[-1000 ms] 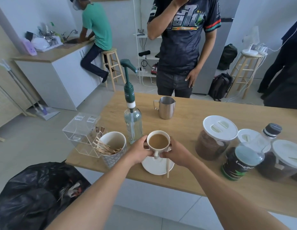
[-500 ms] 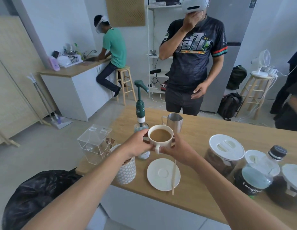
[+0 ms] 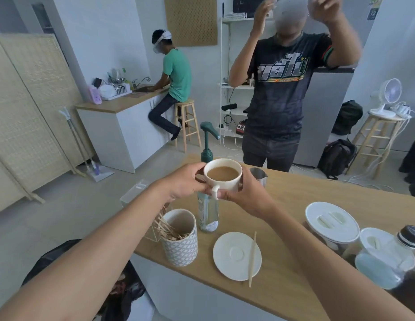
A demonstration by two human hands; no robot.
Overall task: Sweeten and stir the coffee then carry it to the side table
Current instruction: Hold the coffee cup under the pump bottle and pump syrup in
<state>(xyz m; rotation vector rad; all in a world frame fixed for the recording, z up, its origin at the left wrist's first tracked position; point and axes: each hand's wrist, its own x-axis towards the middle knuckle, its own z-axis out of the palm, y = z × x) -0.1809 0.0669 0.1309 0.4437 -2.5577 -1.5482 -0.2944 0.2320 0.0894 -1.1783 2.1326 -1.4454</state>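
Head view: my left hand (image 3: 185,180) and right hand (image 3: 247,195) both clasp the coffee cup (image 3: 222,176), raised above the saucer (image 3: 236,256).

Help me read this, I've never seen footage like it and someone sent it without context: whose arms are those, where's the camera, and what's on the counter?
No machine here: a person wears a camera on the head, looking forward and down, so the two arms are their own. The left hand and right hand hold a white cup of milky coffee above the wooden counter. On the counter lie an empty saucer with a wooden stir stick across it, a patterned cup of stir sticks, a pump bottle, a metal jug and lidded jars.
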